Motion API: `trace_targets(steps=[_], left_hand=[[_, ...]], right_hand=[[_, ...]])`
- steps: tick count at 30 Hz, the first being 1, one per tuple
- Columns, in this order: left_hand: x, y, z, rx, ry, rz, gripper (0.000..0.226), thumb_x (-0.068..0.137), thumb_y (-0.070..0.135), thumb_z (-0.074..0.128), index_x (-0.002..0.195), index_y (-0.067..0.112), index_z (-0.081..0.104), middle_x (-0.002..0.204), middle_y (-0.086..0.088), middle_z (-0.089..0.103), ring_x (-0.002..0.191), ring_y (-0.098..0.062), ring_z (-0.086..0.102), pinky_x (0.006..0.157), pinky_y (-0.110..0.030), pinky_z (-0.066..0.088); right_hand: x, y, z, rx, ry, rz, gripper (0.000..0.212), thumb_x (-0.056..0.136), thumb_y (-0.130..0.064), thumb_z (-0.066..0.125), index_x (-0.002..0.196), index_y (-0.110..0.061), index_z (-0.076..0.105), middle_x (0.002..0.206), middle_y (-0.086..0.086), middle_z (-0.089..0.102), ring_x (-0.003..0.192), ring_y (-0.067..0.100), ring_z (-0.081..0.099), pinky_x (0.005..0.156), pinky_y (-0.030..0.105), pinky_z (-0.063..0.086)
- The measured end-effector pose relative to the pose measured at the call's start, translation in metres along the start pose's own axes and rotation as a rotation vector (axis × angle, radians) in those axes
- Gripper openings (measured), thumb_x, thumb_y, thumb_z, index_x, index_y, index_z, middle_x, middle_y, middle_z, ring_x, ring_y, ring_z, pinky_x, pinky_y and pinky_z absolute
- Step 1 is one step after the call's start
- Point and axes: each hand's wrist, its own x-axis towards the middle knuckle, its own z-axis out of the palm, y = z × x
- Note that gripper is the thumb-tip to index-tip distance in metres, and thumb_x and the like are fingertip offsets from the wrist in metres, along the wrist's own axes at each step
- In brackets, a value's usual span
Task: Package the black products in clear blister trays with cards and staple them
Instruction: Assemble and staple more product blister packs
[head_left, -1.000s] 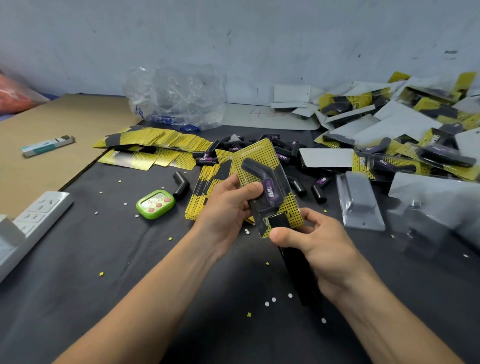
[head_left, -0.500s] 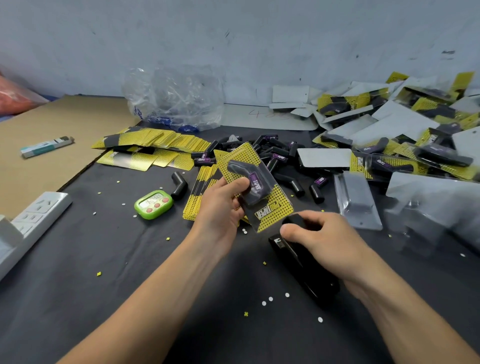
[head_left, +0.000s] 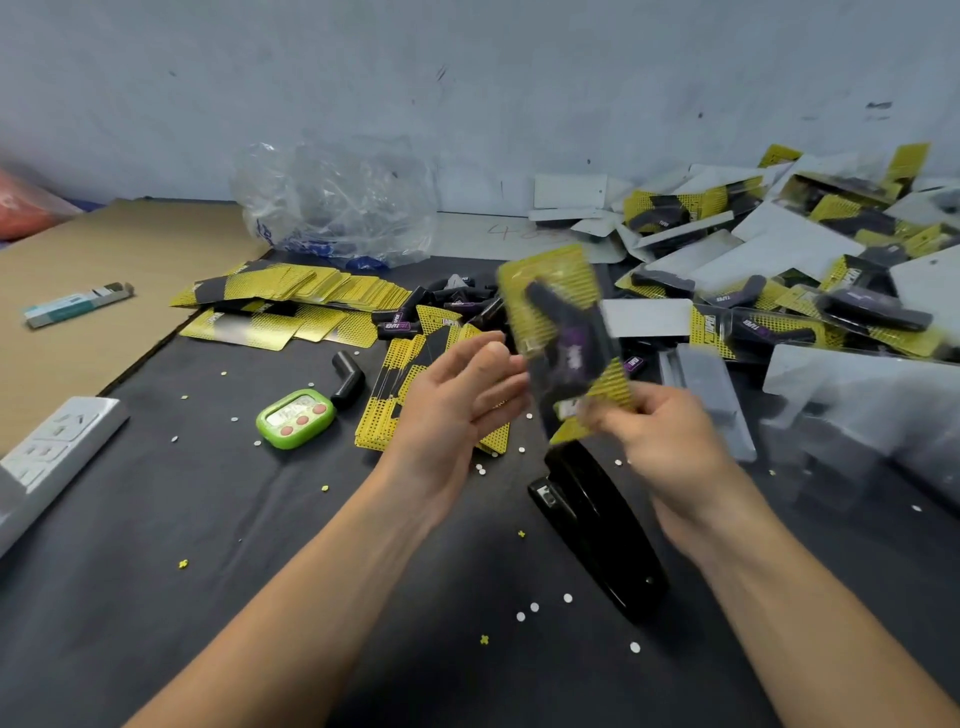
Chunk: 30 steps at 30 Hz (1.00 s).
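We hold the finished pack, a yellow dotted card with a black product under a clear blister (head_left: 563, 338), by its lower end in our right hand (head_left: 660, 441), fingers closed on it. The pack is blurred. Its long axis stands nearly upright, leaning toward the far edge of the black worktop (head_left: 208, 545). Our left hand (head_left: 457, 395) is open and empty, just beside the pack. The heap of finished packs (head_left: 779, 291) lies at the far right corner, so the right hand is nearer. The black stapler (head_left: 597, 525) lies below, untouched.
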Motion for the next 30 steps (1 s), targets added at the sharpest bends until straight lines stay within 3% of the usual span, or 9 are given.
trace_targets(steps=[3,5,8,11,16,18,22,24,30], left_hand=[[0.004,0.006,-0.007,0.160,0.108,0.044,0.031,0.087,0.019,0.078,0.116,0.012,0.069,0.109,-0.014,0.078,0.103,-0.027,0.075,0.092,-0.037,0.062],[0.006,0.009,-0.014,0.441,0.177,0.138,0.018,0.090,0.009,0.076,0.105,0.018,0.074,0.100,-0.004,0.079,0.098,-0.019,0.075,0.090,-0.033,0.061],[0.009,0.013,-0.030,1.028,0.222,0.299,0.021,0.090,0.013,0.074,0.106,0.027,0.074,0.101,0.014,0.077,0.095,-0.002,0.071,0.091,-0.027,0.057],[0.015,0.010,-0.046,1.498,0.169,0.313,0.032,0.092,0.022,0.071,0.121,0.034,0.070,0.133,0.012,0.066,0.115,-0.015,0.063,0.101,-0.034,0.047],[0.033,-0.005,-0.057,1.668,0.035,0.326,0.058,0.095,0.050,0.060,0.148,0.030,0.051,0.163,0.005,0.039,0.153,-0.014,0.026,0.125,-0.034,0.015],[0.036,-0.017,-0.057,1.773,0.026,0.329,0.068,0.096,0.059,0.047,0.157,0.030,0.038,0.168,0.004,0.031,0.157,-0.016,0.018,0.127,-0.038,0.009],[0.038,-0.036,-0.055,1.833,0.089,0.367,0.070,0.093,0.060,0.033,0.156,0.030,0.039,0.167,0.004,0.033,0.157,-0.016,0.020,0.125,-0.038,0.015],[0.041,-0.037,-0.057,1.826,0.100,0.384,0.072,0.091,0.060,0.031,0.154,0.028,0.043,0.165,0.004,0.037,0.156,-0.017,0.024,0.124,-0.039,0.019],[0.041,-0.042,-0.058,1.860,0.099,0.387,0.068,0.093,0.055,0.039,0.151,0.022,0.047,0.161,-0.002,0.043,0.153,-0.023,0.030,0.121,-0.043,0.025]], right_hand=[[0.018,-0.007,-0.018,0.402,0.313,0.030,0.011,0.094,-0.014,0.071,0.084,-0.014,0.075,0.082,-0.001,0.076,0.076,0.011,0.065,0.080,0.026,0.051],[0.028,-0.005,-0.031,0.480,0.332,0.102,0.015,0.099,-0.025,0.068,0.097,-0.011,0.071,0.089,0.003,0.074,0.073,0.012,0.065,0.076,0.026,0.053],[0.032,0.010,-0.032,0.160,0.190,0.159,0.014,0.094,-0.019,0.072,0.100,-0.006,0.075,0.096,0.009,0.075,0.080,0.017,0.067,0.076,0.028,0.053],[0.028,0.019,-0.023,-0.094,0.141,0.017,0.008,0.089,-0.014,0.075,0.088,-0.019,0.082,0.084,-0.004,0.078,0.081,0.009,0.068,0.077,0.025,0.050],[0.043,0.022,-0.015,-0.483,0.048,-0.140,0.013,0.084,-0.029,0.076,0.082,-0.041,0.078,0.080,-0.024,0.074,0.077,-0.001,0.066,0.071,0.024,0.049],[0.053,0.027,-0.009,-0.630,-0.004,-0.179,0.013,0.083,-0.035,0.075,0.094,-0.042,0.077,0.098,-0.030,0.072,0.088,-0.005,0.063,0.078,0.020,0.045],[0.071,0.055,0.004,-0.745,-0.078,-0.225,0.042,0.085,-0.028,0.074,0.126,-0.029,0.070,0.141,-0.012,0.059,0.139,0.007,0.040,0.104,0.021,0.027],[0.078,0.067,0.009,-0.791,-0.060,-0.257,0.043,0.085,-0.031,0.070,0.128,-0.025,0.069,0.145,-0.006,0.057,0.145,0.010,0.032,0.108,0.025,0.027],[0.080,0.073,0.016,-0.932,-0.045,-0.191,0.051,0.081,-0.047,0.054,0.128,-0.032,0.066,0.154,0.011,0.042,0.137,0.033,0.046,0.107,0.042,0.040]])
